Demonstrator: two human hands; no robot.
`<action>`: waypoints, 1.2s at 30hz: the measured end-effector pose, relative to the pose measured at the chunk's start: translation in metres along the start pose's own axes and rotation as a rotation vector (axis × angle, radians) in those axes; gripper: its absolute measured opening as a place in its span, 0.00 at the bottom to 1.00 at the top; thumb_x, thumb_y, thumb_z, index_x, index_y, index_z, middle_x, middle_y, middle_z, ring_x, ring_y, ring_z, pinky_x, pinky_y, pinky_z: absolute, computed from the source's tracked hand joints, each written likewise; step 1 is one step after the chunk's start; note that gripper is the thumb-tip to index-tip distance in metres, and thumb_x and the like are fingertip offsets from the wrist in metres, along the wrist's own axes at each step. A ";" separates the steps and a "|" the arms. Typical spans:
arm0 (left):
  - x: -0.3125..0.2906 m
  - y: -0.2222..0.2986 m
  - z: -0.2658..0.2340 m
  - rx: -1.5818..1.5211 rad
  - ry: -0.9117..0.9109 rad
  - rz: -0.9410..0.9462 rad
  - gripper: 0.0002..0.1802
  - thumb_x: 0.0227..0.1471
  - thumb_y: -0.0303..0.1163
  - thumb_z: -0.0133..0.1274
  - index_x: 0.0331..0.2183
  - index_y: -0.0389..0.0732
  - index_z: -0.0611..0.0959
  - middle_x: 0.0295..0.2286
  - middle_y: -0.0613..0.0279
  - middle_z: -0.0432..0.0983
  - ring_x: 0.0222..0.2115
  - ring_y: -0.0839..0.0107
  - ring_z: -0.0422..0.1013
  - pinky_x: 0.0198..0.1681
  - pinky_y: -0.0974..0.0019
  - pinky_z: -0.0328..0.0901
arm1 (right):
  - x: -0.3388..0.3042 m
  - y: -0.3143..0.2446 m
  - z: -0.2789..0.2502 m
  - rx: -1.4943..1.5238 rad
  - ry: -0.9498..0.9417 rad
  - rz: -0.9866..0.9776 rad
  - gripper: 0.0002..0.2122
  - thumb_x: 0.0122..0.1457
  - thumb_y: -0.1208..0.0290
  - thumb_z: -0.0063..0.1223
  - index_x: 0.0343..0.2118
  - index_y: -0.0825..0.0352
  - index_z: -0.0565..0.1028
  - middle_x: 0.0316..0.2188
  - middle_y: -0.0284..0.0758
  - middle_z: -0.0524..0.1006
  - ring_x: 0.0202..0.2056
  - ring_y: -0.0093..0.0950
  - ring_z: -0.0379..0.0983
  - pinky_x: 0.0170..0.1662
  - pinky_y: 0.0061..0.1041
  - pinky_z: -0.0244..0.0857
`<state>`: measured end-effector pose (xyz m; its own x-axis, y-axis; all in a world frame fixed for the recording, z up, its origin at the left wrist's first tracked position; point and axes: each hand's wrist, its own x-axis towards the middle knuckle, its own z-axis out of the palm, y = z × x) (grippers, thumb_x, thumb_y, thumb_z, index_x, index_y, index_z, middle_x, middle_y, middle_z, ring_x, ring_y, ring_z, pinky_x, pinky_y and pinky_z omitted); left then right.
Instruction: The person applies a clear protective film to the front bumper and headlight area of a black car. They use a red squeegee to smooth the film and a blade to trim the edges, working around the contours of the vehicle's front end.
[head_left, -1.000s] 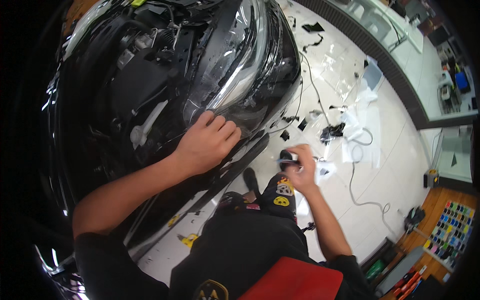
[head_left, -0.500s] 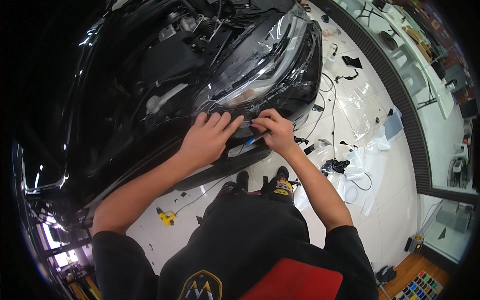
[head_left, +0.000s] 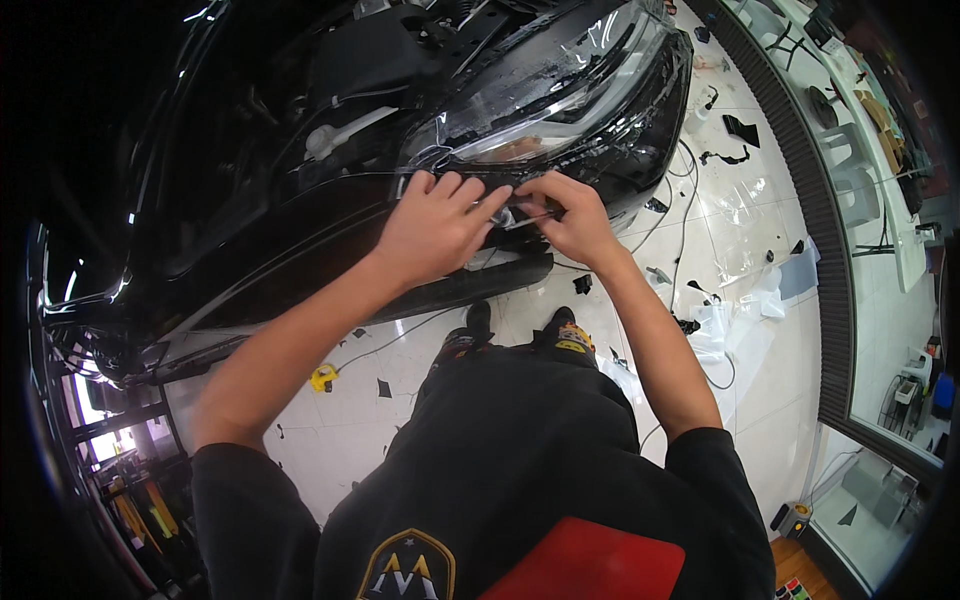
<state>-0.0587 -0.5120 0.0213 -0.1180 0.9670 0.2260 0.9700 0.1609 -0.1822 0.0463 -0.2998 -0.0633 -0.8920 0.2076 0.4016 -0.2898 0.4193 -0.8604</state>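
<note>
A black car's front corner is before me, with a clear-lensed headlight (head_left: 545,135) set above the black fender (head_left: 300,240). Just below the headlight's inner end, my left hand (head_left: 435,228) rests on the panel edge, its fingers stretched out and slightly spread. My right hand (head_left: 572,215) is beside it, fingertips drawn together around a slim, pen-like tool (head_left: 530,219) that is mostly hidden. The two index fingertips nearly meet at the panel. Glossy wet-looking streaks and bits of film lie around the headlight.
Engine parts and a white plastic filler neck (head_left: 322,142) show in the open bay. Black scraps (head_left: 740,130), white sheets (head_left: 712,330) and a grey cable (head_left: 690,185) lie on the tiled floor at right. A yellow corded device (head_left: 323,377) lies at left.
The view has shifted, so car and floor sit differently in it. Both hands remain at the panel below the headlight; the tool in my right hand is now turned more level.
</note>
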 end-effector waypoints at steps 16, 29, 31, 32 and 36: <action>-0.032 -0.003 0.051 -0.050 0.163 0.055 0.20 0.47 0.28 0.66 0.45 0.42 0.89 0.36 0.68 0.77 0.37 0.69 0.71 0.44 0.59 0.63 | 0.008 0.013 0.022 -0.183 0.312 0.047 0.04 0.50 0.77 0.61 0.27 0.70 0.77 0.25 0.40 0.74 0.27 0.39 0.74 0.33 0.34 0.68; -0.031 -0.009 0.056 -0.086 0.232 0.082 0.19 0.46 0.30 0.63 0.44 0.43 0.88 0.34 0.70 0.73 0.36 0.69 0.70 0.40 0.62 0.62 | 0.012 0.021 0.030 -0.269 0.616 0.184 0.05 0.55 0.75 0.58 0.29 0.71 0.79 0.27 0.44 0.75 0.29 0.44 0.74 0.35 0.38 0.67; -0.033 -0.010 0.055 -0.102 0.223 0.078 0.19 0.47 0.29 0.67 0.45 0.44 0.89 0.35 0.70 0.76 0.35 0.69 0.70 0.38 0.63 0.61 | 0.012 0.023 0.036 -0.296 0.659 0.190 0.05 0.55 0.74 0.58 0.29 0.71 0.79 0.28 0.44 0.75 0.29 0.44 0.74 0.35 0.38 0.67; -0.033 -0.011 0.056 -0.099 0.224 0.078 0.19 0.47 0.29 0.67 0.44 0.44 0.89 0.35 0.70 0.76 0.35 0.69 0.70 0.38 0.63 0.61 | 0.014 0.024 0.038 -0.318 0.676 0.194 0.05 0.55 0.74 0.58 0.29 0.71 0.79 0.29 0.44 0.76 0.29 0.44 0.74 0.35 0.39 0.67; -0.029 -0.006 0.051 -0.118 0.226 0.028 0.16 0.47 0.31 0.68 0.41 0.46 0.89 0.35 0.70 0.77 0.35 0.69 0.71 0.38 0.62 0.61 | 0.016 0.019 0.042 -0.348 0.677 0.189 0.05 0.55 0.75 0.58 0.31 0.70 0.78 0.30 0.43 0.76 0.30 0.44 0.75 0.37 0.38 0.68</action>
<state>-0.0721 -0.5308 -0.0334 -0.0534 0.8998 0.4330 0.9918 0.0981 -0.0817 0.0118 -0.3254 -0.0858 -0.4770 0.7498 0.4586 0.0712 0.5530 -0.8301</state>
